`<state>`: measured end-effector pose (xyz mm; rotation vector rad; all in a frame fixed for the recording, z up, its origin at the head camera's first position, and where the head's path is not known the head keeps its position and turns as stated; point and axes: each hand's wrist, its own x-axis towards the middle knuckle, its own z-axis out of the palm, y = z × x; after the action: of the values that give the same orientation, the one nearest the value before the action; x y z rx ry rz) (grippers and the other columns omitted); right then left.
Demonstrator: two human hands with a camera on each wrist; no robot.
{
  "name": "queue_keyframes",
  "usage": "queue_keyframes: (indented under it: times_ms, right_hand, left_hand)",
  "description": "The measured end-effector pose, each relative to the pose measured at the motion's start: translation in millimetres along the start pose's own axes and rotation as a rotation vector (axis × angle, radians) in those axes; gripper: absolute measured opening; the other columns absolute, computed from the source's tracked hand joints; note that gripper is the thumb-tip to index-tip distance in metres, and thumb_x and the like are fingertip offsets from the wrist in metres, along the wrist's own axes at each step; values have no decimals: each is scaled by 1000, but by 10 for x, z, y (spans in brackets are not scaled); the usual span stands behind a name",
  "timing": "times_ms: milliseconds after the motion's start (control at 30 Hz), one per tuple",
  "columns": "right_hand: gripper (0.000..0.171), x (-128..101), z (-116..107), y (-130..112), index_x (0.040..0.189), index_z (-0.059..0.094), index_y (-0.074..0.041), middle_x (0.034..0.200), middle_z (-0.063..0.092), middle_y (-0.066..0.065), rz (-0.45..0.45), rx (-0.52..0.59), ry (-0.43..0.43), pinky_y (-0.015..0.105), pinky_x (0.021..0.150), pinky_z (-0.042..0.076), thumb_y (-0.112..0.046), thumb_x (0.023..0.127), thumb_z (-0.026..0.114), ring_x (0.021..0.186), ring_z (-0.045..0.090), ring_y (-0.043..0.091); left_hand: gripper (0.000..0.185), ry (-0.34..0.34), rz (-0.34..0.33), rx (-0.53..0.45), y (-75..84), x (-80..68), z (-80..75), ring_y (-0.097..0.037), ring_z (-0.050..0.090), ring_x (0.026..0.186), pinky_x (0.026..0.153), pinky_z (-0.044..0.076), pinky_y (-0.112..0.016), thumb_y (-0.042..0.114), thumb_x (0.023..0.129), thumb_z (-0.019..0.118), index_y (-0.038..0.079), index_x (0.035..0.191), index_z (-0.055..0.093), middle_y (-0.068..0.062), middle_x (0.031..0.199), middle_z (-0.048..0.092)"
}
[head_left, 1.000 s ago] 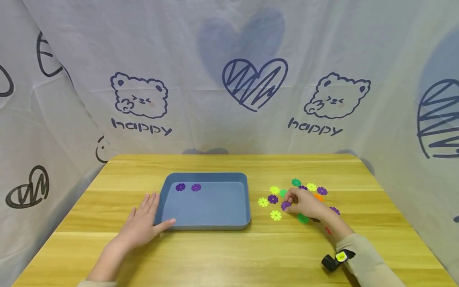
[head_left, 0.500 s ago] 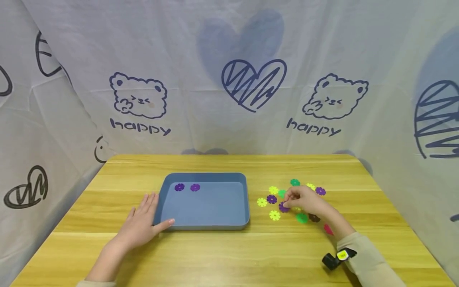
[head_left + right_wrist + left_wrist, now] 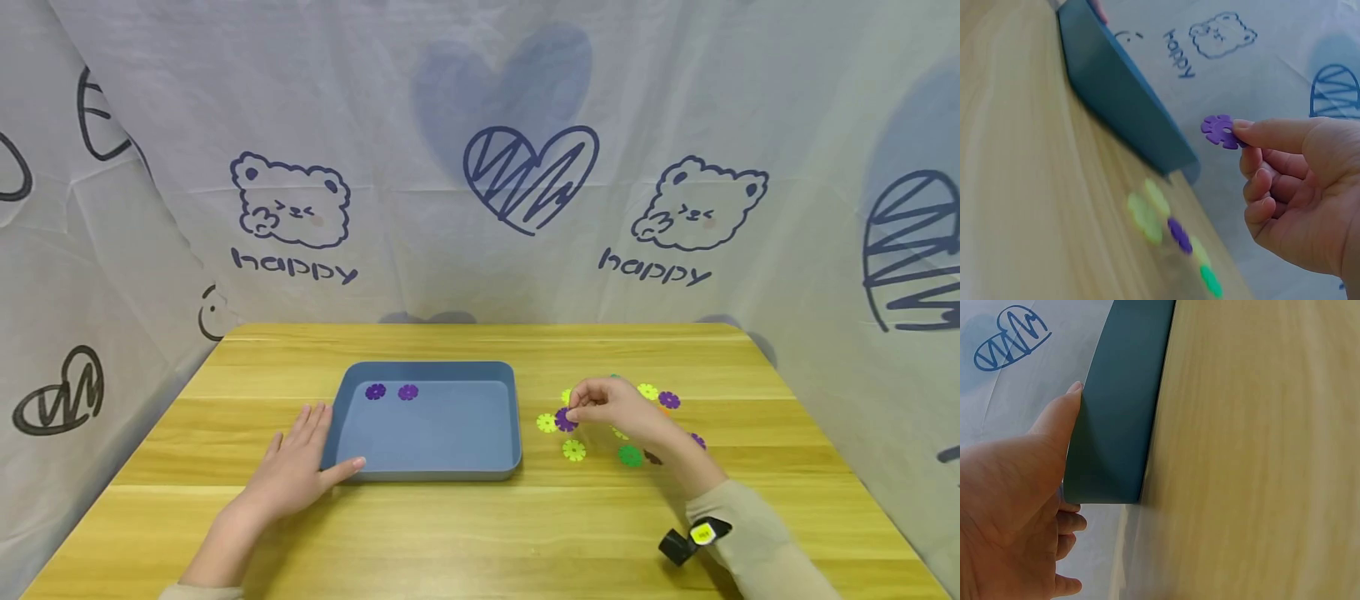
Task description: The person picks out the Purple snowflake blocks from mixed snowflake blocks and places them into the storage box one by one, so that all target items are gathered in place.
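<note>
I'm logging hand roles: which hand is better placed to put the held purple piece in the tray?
Likely the right hand: it pinches the purple piece near the tray. The left hand touches the tray's left side, holding no piece.

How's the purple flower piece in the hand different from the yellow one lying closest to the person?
The purple piece is purple; the yellow piece is bright yellow.
The right hand pinches the purple piece off the table, while the yellow piece lies flat on it, untouched.
Both are thin and round with notched edges.
</note>
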<state>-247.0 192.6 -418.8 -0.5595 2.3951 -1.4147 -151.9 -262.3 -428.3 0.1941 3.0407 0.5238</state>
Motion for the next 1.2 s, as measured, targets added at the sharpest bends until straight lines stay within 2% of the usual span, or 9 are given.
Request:
queue_keyframes:
  times_ms: [233, 367, 467, 567, 700, 967, 1200]
  right_hand:
    - [23, 192, 171, -264, 98, 65, -8, 87, 65, 3, -21, 54, 44, 46, 84, 53, -27, 88, 73, 92, 58, 43]
    - [24, 319, 276, -408, 99, 66, -8, 87, 67, 2, -8, 70, 69, 40, 81, 53, -28, 87, 74, 88, 61, 30]
    - [23, 422, 354, -500, 98, 67, -10, 86, 68, 0, 2, 83, 93, 32, 75, 47, -29, 87, 74, 83, 58, 21]
    - [19, 534, 439, -566, 96, 68, -12, 85, 69, -1, 10, 106, 126, 29, 71, 42, -27, 87, 74, 85, 58, 22]
    - [16, 676, 576, -644, 93, 69, -10, 83, 70, -2, 10, 143, 173, 29, 70, 42, -23, 85, 76, 87, 58, 28]
    - [14, 911, 952, -763, 87, 72, -8, 80, 70, 0, 59, 148, 200, 24, 62, 39, -20, 83, 78, 73, 51, 15]
    - [11, 1066, 1196, -810, 87, 73, -4, 82, 67, -1, 156, 278, 242, 31, 66, 45, -15, 85, 75, 71, 50, 20]
  left_hand:
    - [107, 12, 0, 8, -12, -8, 7, -47, 8, 149, 111, 7, -75, 70, 88, 51, -5, 154, 13, -28, 161, 11]
    - [107, 13, 1, 7, -18, -5, 15, -47, 8, 149, 112, 7, -74, 70, 88, 51, -5, 154, 13, -28, 160, 11]
    - [106, 17, 2, 12, -21, -7, 26, -47, 8, 149, 113, 8, -73, 69, 88, 51, -6, 154, 14, -28, 160, 12]
    - [106, 24, 3, 20, -16, -5, 41, -47, 9, 148, 113, 9, -72, 69, 88, 51, -6, 153, 15, -28, 160, 13]
    - [106, 23, 5, 27, 2, 5, 49, -47, 9, 149, 113, 9, -72, 69, 88, 52, -6, 153, 16, -29, 160, 13]
    - [106, 26, 14, 25, 22, 12, 28, -47, 9, 148, 113, 8, -72, 68, 88, 52, -6, 153, 15, -29, 160, 12]
    - [106, 20, 8, 20, 7, -2, 19, -46, 7, 149, 113, 7, -72, 69, 88, 52, -5, 154, 14, -28, 160, 11]
